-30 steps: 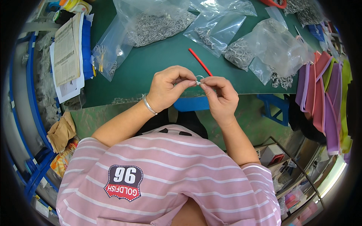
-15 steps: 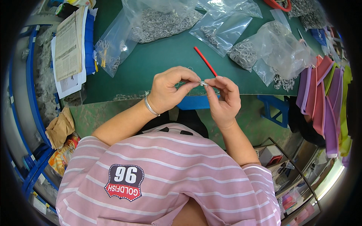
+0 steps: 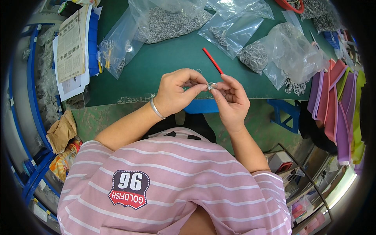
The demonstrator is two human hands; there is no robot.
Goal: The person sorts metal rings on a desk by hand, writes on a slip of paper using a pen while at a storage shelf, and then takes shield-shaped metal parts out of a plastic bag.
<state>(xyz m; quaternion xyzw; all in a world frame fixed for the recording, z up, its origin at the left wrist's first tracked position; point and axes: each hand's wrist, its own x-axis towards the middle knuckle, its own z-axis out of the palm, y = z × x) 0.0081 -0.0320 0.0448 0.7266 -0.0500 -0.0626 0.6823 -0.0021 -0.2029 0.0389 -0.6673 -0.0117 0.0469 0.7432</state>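
A small silver-coloured metal ring sits between my two hands, just above the near edge of the green table. My left hand pinches its left side with thumb and forefinger. The thumb and fingers of my right hand close on the ring from the right. Fingertips hide part of it. A loose thin loop shows behind my left fingers, too fine to make out well. Beyond my right forefinger lies a slim red stick, like a pencil, its near end behind that finger.
See-through bags of metal rings lie along the far side of the table. Another ring-filled bag and loose metal pieces are at right. Coloured straps hang far right. Papers stand at left; a blue stool is below.
The ring has turned between my fingers, so its round opening shows more now. My right fingers have shifted slightly up and left. The left hand is nearly still.
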